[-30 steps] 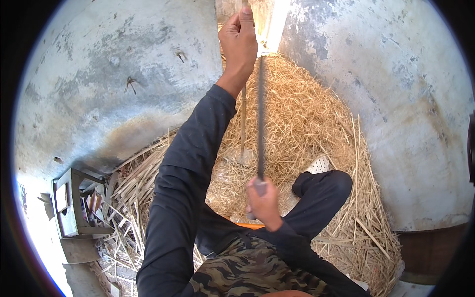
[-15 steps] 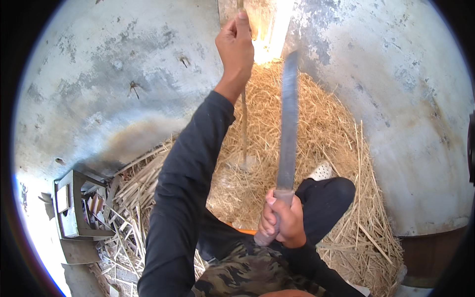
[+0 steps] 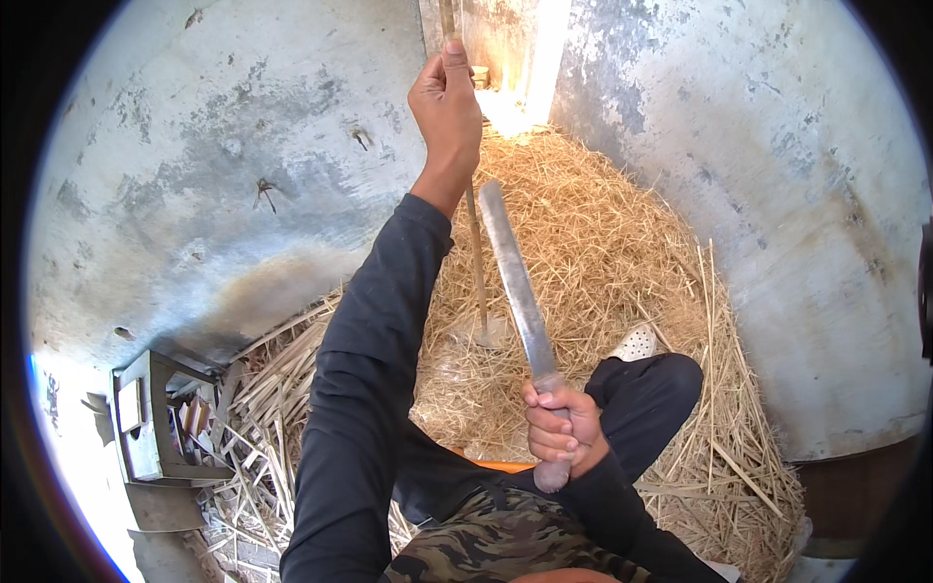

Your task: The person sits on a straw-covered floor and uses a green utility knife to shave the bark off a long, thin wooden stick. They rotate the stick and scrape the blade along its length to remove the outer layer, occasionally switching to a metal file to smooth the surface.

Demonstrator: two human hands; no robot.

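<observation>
The left hand (image 3: 449,112) is raised near the top of the view, its fingers curled closely around a thin stick (image 3: 477,262) with the thumb laid along it; the stick slants down to a pale patch (image 3: 496,333) amid the straw (image 3: 593,233). The right hand (image 3: 571,428), fingers wrapped firmly about the handle (image 3: 552,476), holds a long knife (image 3: 518,282) with its blade angled upward and leftward (the tip appears just right of the stick).

The left hand (image 3: 449,112) holds a thin stick (image 3: 477,253). The right hand (image 3: 566,428), lower down, grips a big knife (image 3: 531,325). Yellow straw (image 3: 593,233) lies past the right hand.
</observation>
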